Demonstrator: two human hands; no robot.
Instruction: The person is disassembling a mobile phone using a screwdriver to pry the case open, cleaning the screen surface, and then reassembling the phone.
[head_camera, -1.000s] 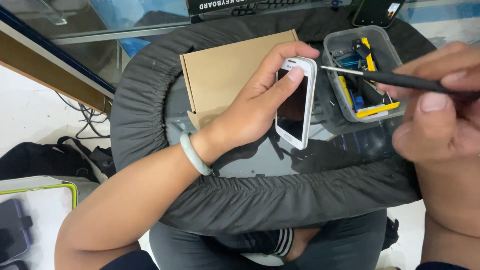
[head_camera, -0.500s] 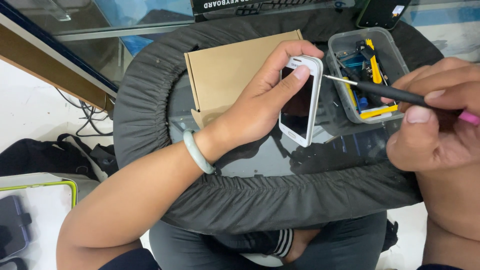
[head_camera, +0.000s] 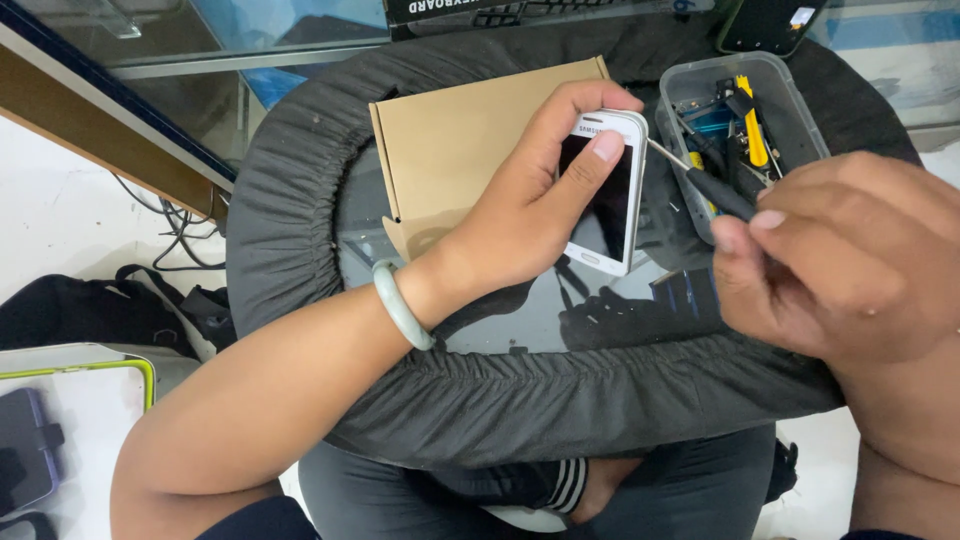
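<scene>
This looks like a small phone repair shop or stall. Beyond the hands there is a clear plastic box (head_camera: 790, 110) full of small tools and a plain cardboard box (head_camera: 450, 140). They lie on a round counter (head_camera: 300, 200) with a dark fabric cover, and farther back stands a glass display case (head_camera: 200, 60).

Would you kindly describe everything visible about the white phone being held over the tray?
The white phone is a small smartphone with rounded corners, a glossy plastic-looking white body and a dark, unlit screen. It stands roughly upright in the picture, tilted slightly, screen toward the camera. The left hand grips it, thumb lying across the glass. The thin metal tip of the screwdriver, held in the right hand, meets its upper right edge.
</scene>
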